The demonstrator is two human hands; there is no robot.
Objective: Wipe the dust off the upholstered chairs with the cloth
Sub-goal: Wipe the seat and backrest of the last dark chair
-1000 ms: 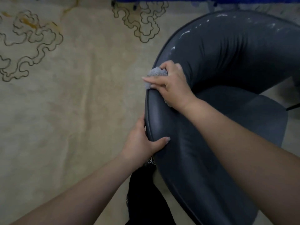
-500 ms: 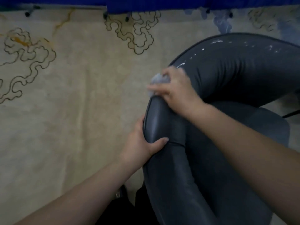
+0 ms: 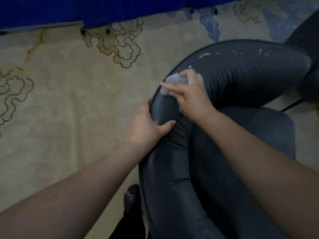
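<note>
A dark grey upholstered chair (image 3: 241, 80) with a curved padded backrest fills the right half of the view. White dust specks lie on the top of the backrest, at the far right of the curve. My right hand (image 3: 191, 95) presses a crumpled grey cloth (image 3: 174, 81) against the backrest's left bend. My left hand (image 3: 146, 126) grips the backrest's outer edge just below, thumb across the top. The cloth is mostly hidden under my fingers.
A beige carpet (image 3: 69, 109) with dark cloud outlines lies to the left. A blue draped edge (image 3: 51, 11) runs along the top. A second dark chair (image 3: 309, 28) shows at the top right. My dark shoe (image 3: 132, 197) stands beside the chair base.
My right hand has slid the cloth further along the backrest curve toward the dusty part. The view has tilted so the chair sits lower in frame. My left hand keeps its grip.
</note>
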